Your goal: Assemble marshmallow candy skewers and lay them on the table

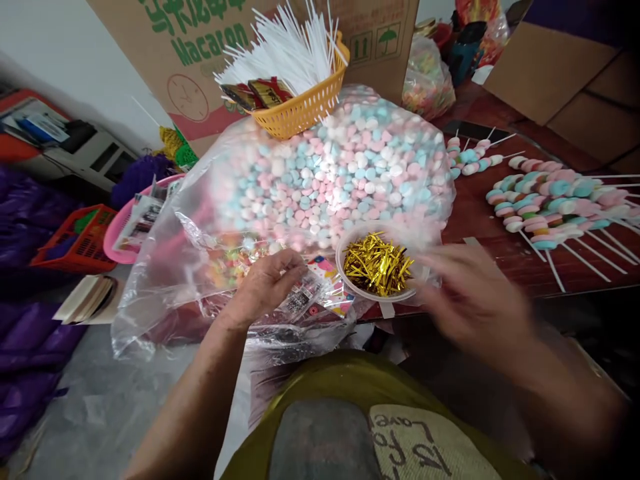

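Gold strips, axes jumbled, lie just left of the nearer right hand; blurred grip, can't tell; left hand curled, hold unclear

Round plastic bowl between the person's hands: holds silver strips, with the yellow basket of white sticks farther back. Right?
One error: the strips are gold, not silver, as the head view shows. The rest stands: the round plastic bowl is between the left hand and right hand, with the yellow basket of white sticks farther back.
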A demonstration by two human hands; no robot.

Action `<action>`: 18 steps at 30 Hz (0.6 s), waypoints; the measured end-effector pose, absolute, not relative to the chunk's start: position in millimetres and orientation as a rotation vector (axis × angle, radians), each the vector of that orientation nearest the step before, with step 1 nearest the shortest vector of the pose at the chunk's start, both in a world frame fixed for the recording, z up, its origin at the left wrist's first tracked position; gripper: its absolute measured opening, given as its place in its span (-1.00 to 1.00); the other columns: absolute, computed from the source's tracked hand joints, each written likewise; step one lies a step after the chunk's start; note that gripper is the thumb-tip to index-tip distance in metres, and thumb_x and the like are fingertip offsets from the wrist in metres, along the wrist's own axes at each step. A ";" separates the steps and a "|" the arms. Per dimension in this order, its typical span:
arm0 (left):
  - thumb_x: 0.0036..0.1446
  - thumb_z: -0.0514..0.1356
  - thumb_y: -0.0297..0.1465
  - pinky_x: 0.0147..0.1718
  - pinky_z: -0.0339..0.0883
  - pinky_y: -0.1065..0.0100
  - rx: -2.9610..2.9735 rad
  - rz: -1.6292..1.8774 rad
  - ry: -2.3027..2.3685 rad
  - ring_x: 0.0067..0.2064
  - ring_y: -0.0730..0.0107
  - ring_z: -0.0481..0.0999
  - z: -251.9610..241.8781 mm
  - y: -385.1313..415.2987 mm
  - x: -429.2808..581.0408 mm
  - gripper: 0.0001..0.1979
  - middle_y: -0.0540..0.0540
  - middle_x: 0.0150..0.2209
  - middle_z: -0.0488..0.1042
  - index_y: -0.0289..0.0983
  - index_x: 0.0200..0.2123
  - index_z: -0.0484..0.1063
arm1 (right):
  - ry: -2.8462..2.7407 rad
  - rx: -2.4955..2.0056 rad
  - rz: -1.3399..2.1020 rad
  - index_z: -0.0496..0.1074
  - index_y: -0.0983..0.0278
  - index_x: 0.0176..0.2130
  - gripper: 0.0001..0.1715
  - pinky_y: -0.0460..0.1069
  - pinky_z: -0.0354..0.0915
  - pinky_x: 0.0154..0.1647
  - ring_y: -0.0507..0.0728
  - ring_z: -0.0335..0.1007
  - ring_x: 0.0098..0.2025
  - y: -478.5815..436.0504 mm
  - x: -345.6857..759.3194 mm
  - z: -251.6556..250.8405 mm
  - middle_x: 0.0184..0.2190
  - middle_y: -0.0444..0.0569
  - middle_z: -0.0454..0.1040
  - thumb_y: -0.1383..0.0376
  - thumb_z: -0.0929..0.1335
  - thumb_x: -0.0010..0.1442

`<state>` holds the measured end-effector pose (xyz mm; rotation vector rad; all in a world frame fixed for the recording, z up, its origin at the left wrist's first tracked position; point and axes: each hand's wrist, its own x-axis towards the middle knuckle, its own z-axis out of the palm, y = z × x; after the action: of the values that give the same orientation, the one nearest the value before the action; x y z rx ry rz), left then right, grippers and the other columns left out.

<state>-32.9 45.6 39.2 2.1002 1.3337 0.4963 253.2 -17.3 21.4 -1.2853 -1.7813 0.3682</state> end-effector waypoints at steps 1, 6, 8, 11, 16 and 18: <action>0.19 0.09 -0.30 -0.38 0.21 0.42 2.098 0.480 1.255 -0.40 0.44 0.36 48.6 41.2 -30.6 -0.80 -0.01 -0.45 0.43 -0.27 -0.37 0.45 | -1.851 -1.188 0.408 0.43 0.24 -0.12 -0.65 0.19 0.25 -0.08 0.26 0.32 -0.09 -3.4 228.8 22.3 -0.18 0.08 0.45 0.21 0.40 0.07; 0.13 0.19 -0.30 -0.44 0.22 0.44 1.847 0.628 1.166 -0.42 0.47 0.34 42.8 21.6 -14.3 -0.83 -0.02 -0.38 0.44 -0.25 -0.24 0.43 | -1.858 -0.988 0.661 0.36 0.31 -0.43 -0.79 -0.07 0.18 -0.39 0.02 0.26 -0.43 18.5 156.0 7.7 -0.51 -0.10 0.35 0.35 0.22 0.21; 0.03 0.27 -0.27 -0.55 0.15 0.47 1.658 0.711 1.204 -0.52 0.51 0.29 26.0 16.0 -4.7 -0.79 0.02 -0.48 0.40 -0.27 -0.30 0.41 | -1.805 -1.075 0.608 0.28 0.30 -0.50 -0.75 -0.08 0.11 -0.44 0.00 0.18 -0.48 11.2 158.2 -1.5 -0.57 -0.14 0.27 0.33 0.23 0.21; 0.03 0.27 -0.28 -0.56 0.14 0.48 1.603 0.732 1.163 -0.55 0.52 0.28 11.2 12.3 11.5 -0.77 0.04 -0.60 0.34 -0.29 -0.52 0.37 | -1.780 -1.200 0.649 0.17 0.27 -0.57 -0.67 -0.09 0.03 -0.51 -0.03 0.08 -0.54 0.3 177.8 -5.1 -0.63 -0.20 0.16 0.29 0.25 0.19; 0.16 0.15 -0.30 -0.53 0.13 0.47 1.873 0.672 1.011 -0.53 0.51 0.28 20.4 18.2 23.1 -0.73 0.03 -0.61 0.35 -0.28 -0.55 0.39 | -1.794 -1.204 0.899 0.30 0.27 -0.37 -0.85 -0.13 0.19 -0.49 -0.02 0.22 -0.46 -1.0 203.1 10.2 -0.49 -0.17 0.32 0.24 0.28 0.20; 0.18 0.12 -0.29 -0.53 0.13 0.47 1.940 0.644 1.015 -0.54 0.50 0.26 21.2 20.5 22.7 -0.70 0.03 -0.63 0.31 -0.27 -0.57 0.38 | -1.849 -1.216 0.832 0.25 0.26 -0.46 -0.76 -0.11 0.21 -0.49 -0.01 0.23 -0.48 -0.1 204.3 14.2 -0.53 -0.15 0.31 0.29 0.22 0.25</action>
<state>22.7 20.5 21.2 1.9404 1.0148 0.6444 204.3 -0.1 14.2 -1.2160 -1.8486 0.8322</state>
